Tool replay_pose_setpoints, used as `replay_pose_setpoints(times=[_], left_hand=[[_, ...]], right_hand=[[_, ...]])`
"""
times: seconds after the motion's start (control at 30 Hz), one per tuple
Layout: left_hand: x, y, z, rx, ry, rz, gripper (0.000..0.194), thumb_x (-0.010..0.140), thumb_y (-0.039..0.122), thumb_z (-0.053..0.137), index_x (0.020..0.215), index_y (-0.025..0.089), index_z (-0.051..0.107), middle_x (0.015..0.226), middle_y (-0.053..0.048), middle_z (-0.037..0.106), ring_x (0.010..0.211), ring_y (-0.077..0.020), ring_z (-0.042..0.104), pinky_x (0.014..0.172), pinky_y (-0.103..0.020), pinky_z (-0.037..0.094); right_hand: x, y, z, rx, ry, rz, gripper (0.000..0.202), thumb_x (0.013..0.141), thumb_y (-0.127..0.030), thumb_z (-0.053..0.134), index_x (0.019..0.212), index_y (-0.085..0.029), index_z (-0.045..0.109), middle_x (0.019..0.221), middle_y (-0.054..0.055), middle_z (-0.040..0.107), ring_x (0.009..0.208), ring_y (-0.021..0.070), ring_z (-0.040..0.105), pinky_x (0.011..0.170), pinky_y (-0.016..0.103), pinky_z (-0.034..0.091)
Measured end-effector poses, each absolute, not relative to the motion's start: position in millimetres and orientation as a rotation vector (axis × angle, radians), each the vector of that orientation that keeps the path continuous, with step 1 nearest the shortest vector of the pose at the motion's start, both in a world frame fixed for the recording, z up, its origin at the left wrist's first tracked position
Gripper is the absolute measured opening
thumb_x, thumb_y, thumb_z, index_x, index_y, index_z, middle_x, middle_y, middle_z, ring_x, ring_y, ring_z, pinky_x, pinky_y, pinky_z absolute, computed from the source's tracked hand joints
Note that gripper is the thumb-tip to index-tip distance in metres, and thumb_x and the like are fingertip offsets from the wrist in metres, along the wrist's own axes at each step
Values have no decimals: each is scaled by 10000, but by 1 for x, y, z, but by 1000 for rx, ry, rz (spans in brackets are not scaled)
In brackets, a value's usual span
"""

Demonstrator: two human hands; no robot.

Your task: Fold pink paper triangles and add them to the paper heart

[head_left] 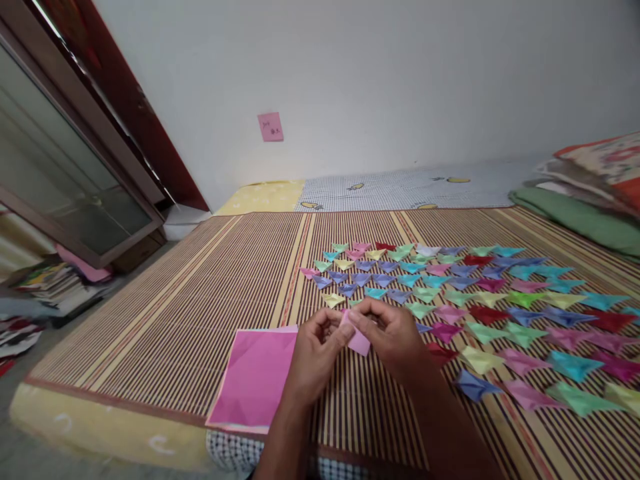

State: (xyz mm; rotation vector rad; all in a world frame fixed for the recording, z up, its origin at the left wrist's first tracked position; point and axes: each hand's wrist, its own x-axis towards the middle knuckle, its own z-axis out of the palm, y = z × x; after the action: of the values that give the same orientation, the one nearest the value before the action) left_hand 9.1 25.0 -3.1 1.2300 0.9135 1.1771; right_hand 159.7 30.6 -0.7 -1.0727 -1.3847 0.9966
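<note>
A small folded piece of pink paper (359, 343) is held between both hands above the striped mat. My left hand (317, 347) pinches its left side with thumb and fingers. On its right side, my right hand (393, 337) has its thumb pressed against the upper part. Beside my left forearm lies a stack of square paper (257, 377) with a magenta sheet on top. Several rows of small folded paper pieces (480, 360) in many colours spread over the mat behind and to the right of my hands.
The striped mat (240, 273) covers a bed against a white wall that bears a pink note (271, 127). Folded bedding (580, 217) and a pillow lie at the right. At the left stand a glass-fronted cabinet (65, 147) and piled books (53, 283).
</note>
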Motion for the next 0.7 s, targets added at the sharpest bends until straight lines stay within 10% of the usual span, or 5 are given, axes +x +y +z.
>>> replay_pose_setpoints(times=[0.37,0.7], left_hand=[[1,32,-6,1073,984,1338,227,744,309,856,741,154,690,654,19,658,598,-102,558,590,-204,428],[17,31,-6,511,711,1446,349,599,279,927,772,182,640,783,-2,745,740,-158,684,776,-296,530]], right_hand=[[155,37,-10,-1037,-1211,1101,325,840,-432,744,1043,-201,640,810,26,709,749,186,680,673,301,536],[136,33,-14,-1013,-1252,942,157,842,-341,725,810,-191,695,747,11,670,700,170,608,678,291,499]])
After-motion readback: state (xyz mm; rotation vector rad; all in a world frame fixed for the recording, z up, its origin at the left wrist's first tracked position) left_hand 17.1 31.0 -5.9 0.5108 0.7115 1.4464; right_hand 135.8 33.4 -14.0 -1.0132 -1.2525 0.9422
